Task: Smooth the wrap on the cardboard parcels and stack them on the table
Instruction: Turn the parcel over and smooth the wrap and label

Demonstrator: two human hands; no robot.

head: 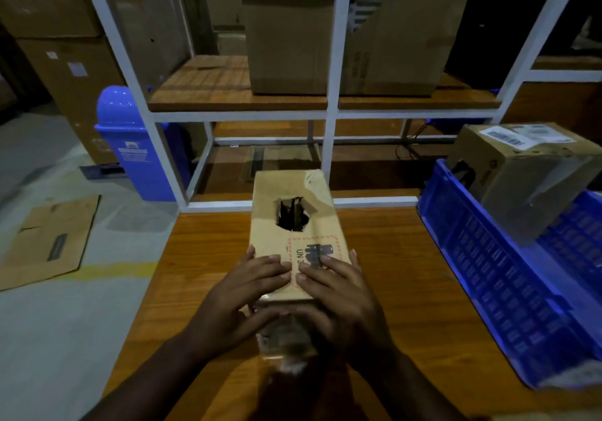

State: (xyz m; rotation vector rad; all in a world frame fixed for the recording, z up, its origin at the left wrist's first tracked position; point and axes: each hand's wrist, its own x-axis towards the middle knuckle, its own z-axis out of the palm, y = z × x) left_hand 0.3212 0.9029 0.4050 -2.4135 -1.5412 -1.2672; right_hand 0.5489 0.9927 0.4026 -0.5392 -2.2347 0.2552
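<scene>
Pressing down on one cardboard parcel, the left hand and the right hand lie side by side on its near end, fingers straight and flat against the top, gripping nothing. The parcel stands on the wooden bench, its long side running away from the person. A red-dashed label under the hands reads "UN" beside a dark pictogram; the rest is covered. Past the label a ragged hole is torn in the top face. The near end face is blurred.

To the right on the bench sits one blue plastic crate, and in it one second cardboard box, tilted, with a white barcode label on top whose print is too small to read.

On the floor to the left lies one flattened carton. Farther back stands one blue bin with a domed lid and a white emblem I cannot read. Behind the bench a white-framed shelf carries two large brown cartons.
</scene>
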